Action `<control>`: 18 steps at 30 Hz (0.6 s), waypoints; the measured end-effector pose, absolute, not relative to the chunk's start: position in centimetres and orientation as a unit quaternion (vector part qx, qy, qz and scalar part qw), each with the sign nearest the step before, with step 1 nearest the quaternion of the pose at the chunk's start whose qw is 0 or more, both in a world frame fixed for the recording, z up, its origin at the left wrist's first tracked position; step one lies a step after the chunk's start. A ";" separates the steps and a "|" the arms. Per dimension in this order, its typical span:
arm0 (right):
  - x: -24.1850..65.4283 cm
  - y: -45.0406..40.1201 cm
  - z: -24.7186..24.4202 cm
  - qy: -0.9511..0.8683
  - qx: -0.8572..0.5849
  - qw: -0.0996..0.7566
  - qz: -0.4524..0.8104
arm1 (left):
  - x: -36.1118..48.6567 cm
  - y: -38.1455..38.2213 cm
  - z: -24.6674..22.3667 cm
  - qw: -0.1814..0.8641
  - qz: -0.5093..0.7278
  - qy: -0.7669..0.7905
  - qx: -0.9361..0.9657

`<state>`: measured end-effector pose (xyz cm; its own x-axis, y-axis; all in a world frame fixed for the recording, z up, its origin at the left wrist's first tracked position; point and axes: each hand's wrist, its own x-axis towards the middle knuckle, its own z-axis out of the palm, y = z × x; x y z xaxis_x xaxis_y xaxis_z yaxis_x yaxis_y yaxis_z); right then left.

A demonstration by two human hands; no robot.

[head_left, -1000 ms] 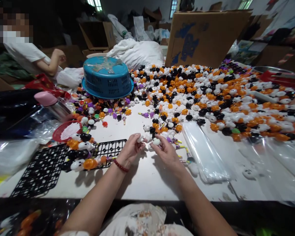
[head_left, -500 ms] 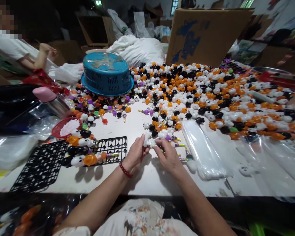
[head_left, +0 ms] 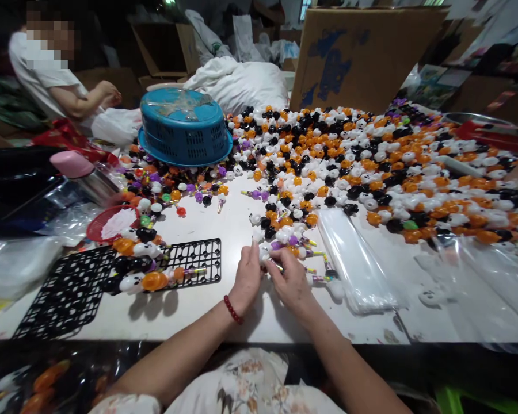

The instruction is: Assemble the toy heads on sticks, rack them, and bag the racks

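My left hand (head_left: pixel 247 277), with a red bead bracelet at its wrist, is closed on a white ghost-shaped piece (head_left: pixel 264 252) over the middle of the table. My right hand (head_left: pixel 290 282) pinches the same white piece from the other side, fingers bent; its lower end is hidden by the fingers. Just beyond the hands lie black, orange and purple pieces with striped sticks (head_left: pixel 313 253). On the left, rows of joined orange, white and black pieces (head_left: pixel 154 280) rest on a black plastic grid (head_left: pixel 205 261).
A blue basket (head_left: pixel 185 129) stands upside down at the back left. Clear plastic sleeves (head_left: pixel 356 261) lie right of my hands. A large pile of pieces (head_left: pixel 328 146) covers the back, before a cardboard box (head_left: pixel 362 57). A person (head_left: pixel 69 86) sits at the far left.
My left hand has shifted slightly right and turned more upright, closer to my right hand. The view has moved a little, and the person at the left sits farther into it.
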<state>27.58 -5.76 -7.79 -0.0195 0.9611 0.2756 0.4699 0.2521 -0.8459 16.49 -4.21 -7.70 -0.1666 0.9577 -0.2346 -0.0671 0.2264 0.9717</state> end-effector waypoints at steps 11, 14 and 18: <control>33.4 -3.3 -7.4 -0.593 -0.612 0.470 0.231 | 16.0 0.5 -8.2 0.440 0.431 0.603 0.508; 36.3 -1.4 -8.9 -0.599 -0.655 0.444 0.125 | 14.7 5.4 -7.9 0.347 0.392 0.635 0.568; 37.8 -0.1 -11.8 -0.664 -0.663 0.346 0.017 | 13.4 9.5 -8.6 0.379 0.373 0.609 0.589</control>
<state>37.78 -0.10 -11.83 0.1184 0.8922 0.4358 0.8683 0.1199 -0.4813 13.43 9.50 -8.61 -0.0202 0.9996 -0.0219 0.4344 0.0285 0.9003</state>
